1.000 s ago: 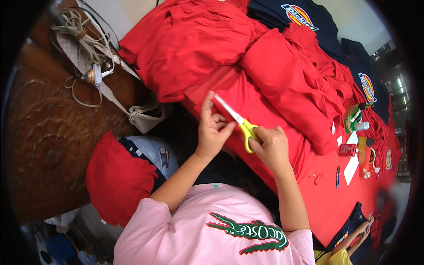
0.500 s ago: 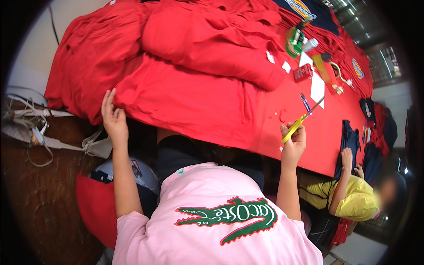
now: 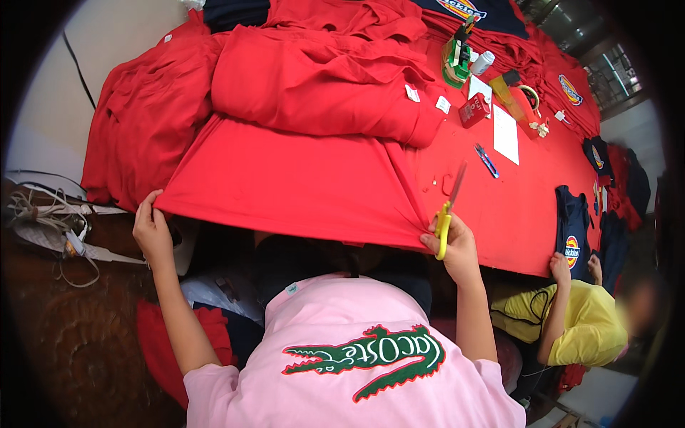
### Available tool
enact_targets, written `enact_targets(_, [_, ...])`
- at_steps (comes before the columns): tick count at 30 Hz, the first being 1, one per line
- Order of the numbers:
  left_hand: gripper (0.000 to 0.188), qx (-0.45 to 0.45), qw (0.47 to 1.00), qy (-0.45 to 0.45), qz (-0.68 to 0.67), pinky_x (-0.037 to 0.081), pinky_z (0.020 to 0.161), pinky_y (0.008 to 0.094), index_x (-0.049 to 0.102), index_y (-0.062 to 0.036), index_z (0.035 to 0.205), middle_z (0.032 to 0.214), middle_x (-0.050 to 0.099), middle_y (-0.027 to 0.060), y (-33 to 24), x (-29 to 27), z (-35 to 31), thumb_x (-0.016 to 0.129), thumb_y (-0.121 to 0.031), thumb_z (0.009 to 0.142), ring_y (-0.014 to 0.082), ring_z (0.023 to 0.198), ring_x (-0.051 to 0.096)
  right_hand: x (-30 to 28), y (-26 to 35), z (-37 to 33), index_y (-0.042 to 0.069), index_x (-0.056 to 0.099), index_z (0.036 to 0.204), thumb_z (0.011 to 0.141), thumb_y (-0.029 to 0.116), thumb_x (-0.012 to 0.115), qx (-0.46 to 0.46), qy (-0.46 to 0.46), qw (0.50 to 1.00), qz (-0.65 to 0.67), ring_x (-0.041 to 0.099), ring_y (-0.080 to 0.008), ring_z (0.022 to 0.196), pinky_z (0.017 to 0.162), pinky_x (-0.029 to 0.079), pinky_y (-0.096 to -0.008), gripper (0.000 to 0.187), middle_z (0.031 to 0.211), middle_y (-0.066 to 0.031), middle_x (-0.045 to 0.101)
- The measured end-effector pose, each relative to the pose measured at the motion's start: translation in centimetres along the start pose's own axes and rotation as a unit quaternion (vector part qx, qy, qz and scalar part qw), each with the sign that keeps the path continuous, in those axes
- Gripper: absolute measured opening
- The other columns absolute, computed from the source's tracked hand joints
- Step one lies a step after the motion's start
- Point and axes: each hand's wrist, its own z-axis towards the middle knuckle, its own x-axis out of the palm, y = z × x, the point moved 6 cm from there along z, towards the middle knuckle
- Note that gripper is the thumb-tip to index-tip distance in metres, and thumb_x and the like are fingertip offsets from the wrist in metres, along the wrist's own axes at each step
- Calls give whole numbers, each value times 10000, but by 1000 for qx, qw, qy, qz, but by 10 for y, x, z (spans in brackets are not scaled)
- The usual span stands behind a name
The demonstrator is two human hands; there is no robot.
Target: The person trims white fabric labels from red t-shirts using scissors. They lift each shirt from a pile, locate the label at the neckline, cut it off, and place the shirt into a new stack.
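A red garment (image 3: 300, 189) lies on the near side of the table, its front hem pulled straight between my two hands. At the hem's left corner, my left hand (image 3: 153, 232) is closed in a pinch on the cloth. The fingertips of my right hand (image 3: 457, 246) pinch the hem's right corner. That same hand also holds a pair of yellow-handled scissors (image 3: 444, 232), blades pointing up and away. Creases run from the right pinch toward a thick roll of red garments (image 3: 321, 82) lying behind.
Right of the garment are a blue thread snipper (image 3: 486, 161), white paper (image 3: 506, 135), a red box (image 3: 474, 110), a tape roll (image 3: 529, 96) and a green container (image 3: 455, 63). A co-worker in a yellow shirt (image 3: 589, 324) handles a navy garment (image 3: 571, 221). Tangled cables (image 3: 50, 217) lie left.
My left hand has moved left and nearer, now gripping the hem corner. My right hand came down with the scissors onto the right corner. The hem has been drawn straight.
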Motion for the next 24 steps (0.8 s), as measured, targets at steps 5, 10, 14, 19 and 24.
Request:
enact_targets(5, [268,-110,993,37,-12,567,888,398,668,-8,1228,1133,744,205,14,11,1,497,-14,1021,295,1049,741,-1,-14,-4,68,643,1024,884,-58,798,55,31,997,42,641,-80,852,768,551,-242,244,955,19,625])
enact_targets(10, [281,-314,739,104,-587,553,1022,399,687,-10,1242,1279,735,134,24,39,81,512,-178,1102,271,1118,729,1,38,38,50,653,1109,835,145,892,-34,28,992,118,651,-105,871,736,631,-334,375,994,14,627])
enact_targets(14, [368,-171,691,223,-666,505,1132,469,624,33,1327,1341,704,192,-77,61,227,471,-232,1123,341,1277,655,-1,155,111,84,569,1222,980,248,753,-209,5,927,310,659,-184,1039,998,610,-531,345,1096,-7,596])
enact_targets(19, [364,-26,867,28,-497,582,1005,491,600,20,1228,1307,709,213,-163,176,341,472,-303,1119,406,1247,689,9,184,261,-8,603,1064,921,39,811,-323,-194,848,372,656,-192,770,724,607,-340,256,885,-83,641])
enact_targets(24, [568,150,975,143,85,388,1188,546,489,-246,1553,1666,408,138,-122,347,283,461,-556,1078,395,1540,382,45,105,327,-20,634,1088,877,193,866,-317,-337,881,-98,664,-189,822,754,552,-360,379,912,-93,715])
